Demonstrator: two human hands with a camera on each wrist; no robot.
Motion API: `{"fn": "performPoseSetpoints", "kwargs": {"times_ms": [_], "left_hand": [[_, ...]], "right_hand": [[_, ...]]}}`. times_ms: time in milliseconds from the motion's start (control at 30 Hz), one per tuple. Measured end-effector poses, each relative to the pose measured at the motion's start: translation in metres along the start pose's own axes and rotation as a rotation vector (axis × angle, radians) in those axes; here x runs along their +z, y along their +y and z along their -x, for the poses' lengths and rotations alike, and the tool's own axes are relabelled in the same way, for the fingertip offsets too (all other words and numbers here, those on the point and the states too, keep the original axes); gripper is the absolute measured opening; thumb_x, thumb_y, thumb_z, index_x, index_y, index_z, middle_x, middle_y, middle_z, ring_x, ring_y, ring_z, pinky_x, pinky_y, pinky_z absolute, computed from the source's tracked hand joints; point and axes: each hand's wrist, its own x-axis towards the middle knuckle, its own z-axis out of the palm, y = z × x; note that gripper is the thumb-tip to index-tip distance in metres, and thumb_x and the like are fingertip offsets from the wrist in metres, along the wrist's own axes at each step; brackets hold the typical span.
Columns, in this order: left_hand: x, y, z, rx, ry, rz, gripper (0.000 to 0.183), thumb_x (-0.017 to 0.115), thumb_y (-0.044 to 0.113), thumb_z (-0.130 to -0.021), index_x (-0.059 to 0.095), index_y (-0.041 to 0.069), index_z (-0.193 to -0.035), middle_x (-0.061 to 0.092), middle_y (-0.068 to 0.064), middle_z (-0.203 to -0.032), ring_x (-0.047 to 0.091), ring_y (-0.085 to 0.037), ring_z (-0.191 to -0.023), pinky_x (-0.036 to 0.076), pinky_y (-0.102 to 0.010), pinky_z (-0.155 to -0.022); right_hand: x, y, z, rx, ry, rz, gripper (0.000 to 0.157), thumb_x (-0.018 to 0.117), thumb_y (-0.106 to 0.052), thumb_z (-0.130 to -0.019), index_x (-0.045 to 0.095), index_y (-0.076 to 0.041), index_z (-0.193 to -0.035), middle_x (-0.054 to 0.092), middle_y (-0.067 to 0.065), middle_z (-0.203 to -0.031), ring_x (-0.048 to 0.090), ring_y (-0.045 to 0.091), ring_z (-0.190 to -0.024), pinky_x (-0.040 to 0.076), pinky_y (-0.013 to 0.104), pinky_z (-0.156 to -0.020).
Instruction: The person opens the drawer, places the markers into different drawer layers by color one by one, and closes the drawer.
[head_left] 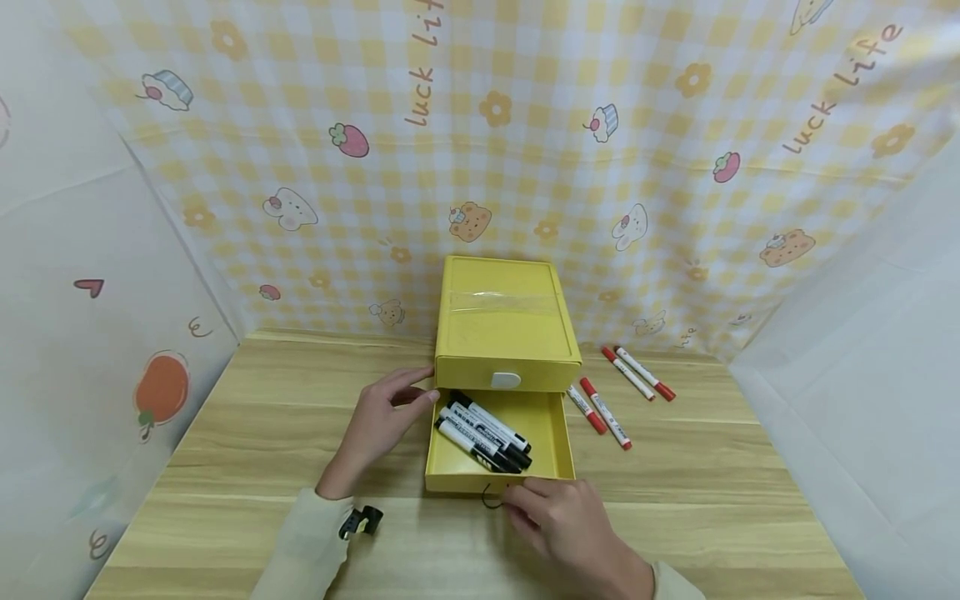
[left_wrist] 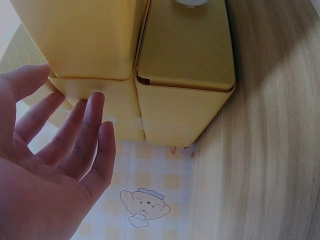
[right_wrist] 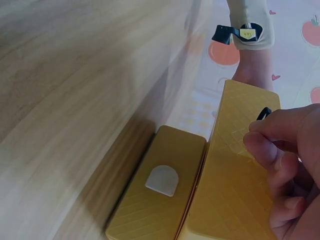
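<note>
Black loop (head_left: 489,502) pinched at front of open drawer (head_left: 543,425)

Right hand (head_left: 561,518): thumb and forefinger pinch the thin, curved loop, which sits at the fingertips against the drawer front. Left hand (head_left: 382,421): holding nothing, fingers loosely bent, at the left side of the box (head_left: 510,333); fingertip contact cannot be told.

Drawer: lower of two, jutting from the box between the hands. Yellow, shallow, rectangular; front embossed with faint diagonal lattice. Three black-capped markers (head_left: 483,433), white cylindrical barrels, lie aslant inside, left to centre.

Upper drawer (head_left: 465,374): pushed in, pale D-shaped tab (head_left: 506,381). Box top carries a glossy strip of clear tape (head_left: 506,302).

Right of box: four red-capped markers (head_left: 606,414) on the wood-grained bench (head_left: 315,375). Behind: yellow-checked cloth (head_left: 375,208), lightly creased.
</note>
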Motion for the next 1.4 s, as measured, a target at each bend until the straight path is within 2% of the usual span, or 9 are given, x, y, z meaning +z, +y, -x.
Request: {"fn": "performPoseSetpoints", "kwargs": {"times_ms": [333,567,867,1400], "left_hand": [[0.0,0.0,-0.001,0.006,-0.003,0.028,0.042,0.081,0.019,-0.104,0.073,0.003,-0.142,0.072,-0.015,-0.141,0.078,-0.034,-0.11,0.066,-0.048,-0.094],[0.0,0.001,-0.001,-0.007,-0.005,0.017,0.042,0.079,0.02,-0.105,0.073,0.004,-0.143,0.071,-0.014,-0.143,0.079,-0.031,-0.111,0.066,-0.046,-0.094],[0.0,-0.001,-0.001,-0.008,-0.002,0.047,0.04,0.079,0.02,-0.106,0.073,0.004,-0.142,0.072,-0.013,-0.141,0.079,-0.03,-0.11,0.065,-0.048,-0.094],[-0.002,0.002,0.0,-0.032,-0.02,0.04,0.042,0.078,0.022,-0.106,0.073,0.005,-0.144,0.071,-0.012,-0.143,0.078,-0.031,-0.112,0.066,-0.047,-0.094]], "right_hand": [[0.003,0.011,-0.008,-0.04,0.042,0.021,0.021,0.089,-0.004,-0.078,0.082,-0.017,-0.093,0.074,-0.011,-0.079,0.067,0.002,-0.062,0.051,0.011,-0.055],[0.003,0.018,-0.014,-0.021,0.052,-0.008,0.018,0.089,-0.001,-0.08,0.082,-0.012,-0.092,0.077,-0.006,-0.081,0.071,0.005,-0.063,0.055,0.011,-0.058],[0.006,0.027,-0.021,0.016,0.063,-0.004,0.017,0.089,0.0,-0.081,0.083,-0.011,-0.091,0.078,-0.004,-0.082,0.07,0.006,-0.061,0.054,0.012,-0.056],[0.017,0.048,-0.031,0.066,0.086,0.008,0.012,0.089,0.0,-0.083,0.082,-0.009,-0.088,0.079,0.0,-0.081,0.063,0.004,-0.055,0.042,0.008,-0.048]]}}
